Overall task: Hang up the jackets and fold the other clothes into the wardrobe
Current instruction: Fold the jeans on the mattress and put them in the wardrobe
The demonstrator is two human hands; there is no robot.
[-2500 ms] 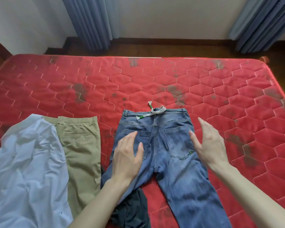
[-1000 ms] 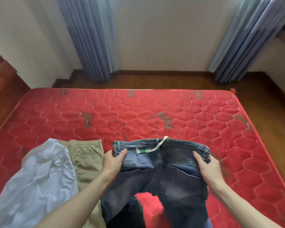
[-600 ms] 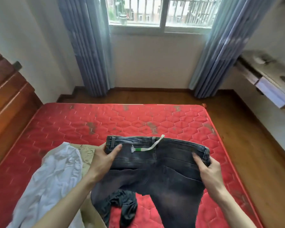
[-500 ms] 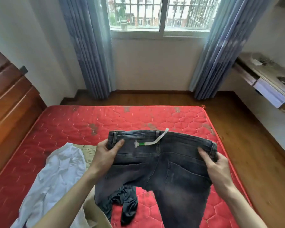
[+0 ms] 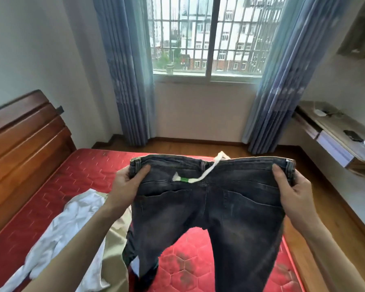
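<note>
Both thumbs are pinching the waistband: the left hand (image 5: 126, 186) and right hand (image 5: 293, 192) are grasping the jeans (image 5: 209, 207) at opposite ends. Flat moments ago, the jeans are now hanging above the mattress (image 5: 82, 175) near its foot edge, probably being readied for folding.

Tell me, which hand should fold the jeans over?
Probably the right hand. It grips the jeans waistband over bare red mattress; the left hand holds its corner above the white shirt.
</note>
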